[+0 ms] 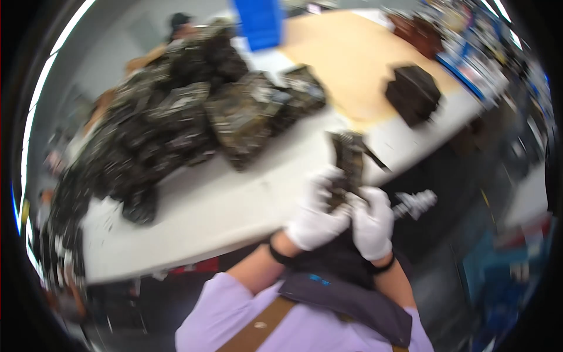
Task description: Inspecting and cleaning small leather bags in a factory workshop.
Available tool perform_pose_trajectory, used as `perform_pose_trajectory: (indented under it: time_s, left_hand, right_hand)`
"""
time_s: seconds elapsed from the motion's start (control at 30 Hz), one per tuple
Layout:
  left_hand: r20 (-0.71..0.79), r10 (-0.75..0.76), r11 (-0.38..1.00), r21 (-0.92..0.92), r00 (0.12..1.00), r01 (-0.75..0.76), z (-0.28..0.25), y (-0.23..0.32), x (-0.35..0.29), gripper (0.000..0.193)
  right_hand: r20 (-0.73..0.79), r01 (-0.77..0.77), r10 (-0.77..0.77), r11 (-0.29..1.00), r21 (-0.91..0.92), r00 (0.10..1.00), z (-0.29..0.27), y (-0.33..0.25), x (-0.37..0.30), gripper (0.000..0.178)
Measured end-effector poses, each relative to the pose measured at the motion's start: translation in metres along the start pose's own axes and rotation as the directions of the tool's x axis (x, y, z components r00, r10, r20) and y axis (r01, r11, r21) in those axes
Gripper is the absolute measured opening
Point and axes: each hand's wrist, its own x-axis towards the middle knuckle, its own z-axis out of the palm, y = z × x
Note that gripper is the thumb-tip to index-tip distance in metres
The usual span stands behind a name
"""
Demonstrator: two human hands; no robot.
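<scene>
Both my hands, in white gloves, are together over the near edge of the table, closed on a dark, mottled fabric piece [350,157]. My left hand [319,214] grips its lower left side. On the lower right, my right hand [373,223] pinches the same piece. A thin dark strap or strip [377,159] sticks out from its right side. Blur hides the exact kind of item and the fingertips. A large heap of dark mottled items [141,129], with shiny surfaces like clear plastic, lies to the left on the white table [234,205].
A dark brown boxy item [413,94] lies at the right, on the edge of a tan sheet [346,53]. Farther back are a blue bin [259,23] and a reddish-brown item [416,34]. Another person [180,26] is beyond the heap. Teal containers [498,264] stand at lower right.
</scene>
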Motion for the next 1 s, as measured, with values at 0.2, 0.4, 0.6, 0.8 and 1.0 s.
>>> perform_pose_trajectory:
  time_s: [0.2, 0.4, 0.6, 0.8, 1.0]
  left_hand:
    - [-0.176, 0.219, 0.874, 0.473, 0.96, -0.112, -0.011, -0.031, 0.01, 0.063]
    - [-0.024, 0.136, 0.96, 0.251, 0.99, -0.126, -0.033, -0.006, 0.021, 0.063]
    - [-0.021, -0.125, 0.983, -0.135, 0.992, 0.121, -0.052, -0.001, 0.023, 0.081]
    - [0.157, 0.263, 0.81, 0.499, 0.952, -0.307, -0.003, -0.001, 0.013, 0.071]
    - [0.104, 0.194, 0.95, 0.23, 0.976, -0.213, 0.003, -0.02, 0.04, 0.055]
  right_hand:
    - [0.162, 0.154, -0.165, 0.985, 0.078, 0.973, 0.009, 0.0, -0.011, 0.021]
    - [0.283, -0.307, 0.223, 0.904, 0.299, 0.933, -0.025, -0.008, -0.034, 0.016]
    - [0.415, -0.213, 0.148, 0.97, 0.115, 0.898, -0.066, -0.025, -0.051, 0.008]
    - [0.472, -0.094, -0.043, 0.96, 0.263, 0.881, -0.065, -0.012, -0.043, 0.017]
    - [0.369, -0.237, 0.089, 0.895, 0.378, 0.925, -0.091, -0.001, -0.083, 0.013]
